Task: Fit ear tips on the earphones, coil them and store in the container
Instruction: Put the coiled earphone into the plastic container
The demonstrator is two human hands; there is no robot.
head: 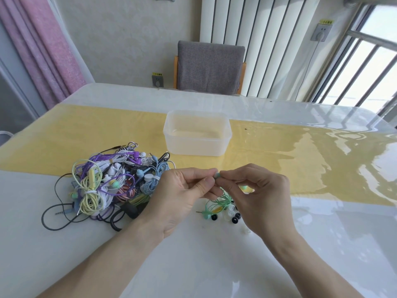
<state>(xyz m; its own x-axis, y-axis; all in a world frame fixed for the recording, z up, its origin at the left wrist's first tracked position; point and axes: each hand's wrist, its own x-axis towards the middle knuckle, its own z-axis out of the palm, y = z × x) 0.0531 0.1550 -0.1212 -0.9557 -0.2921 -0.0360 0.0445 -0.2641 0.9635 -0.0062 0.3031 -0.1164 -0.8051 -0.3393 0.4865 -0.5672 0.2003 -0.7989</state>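
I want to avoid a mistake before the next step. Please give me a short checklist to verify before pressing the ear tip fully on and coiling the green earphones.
1. Both hands hold the earbud: ok, left hand and right hand pinch the green earbud.
2. Ear tip seated: cannot tell, fingers hide it.
3. Cable free to coil: ok, green cable lies apart from the earphone pile.
4. Spare ear tips within reach: ok, loose ear tips lie under the right hand.
5. Container ready: ok, container is open and looks empty.

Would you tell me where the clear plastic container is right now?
The container sits centre-table on the yellow runner, beyond both hands and right of the earphone pile.
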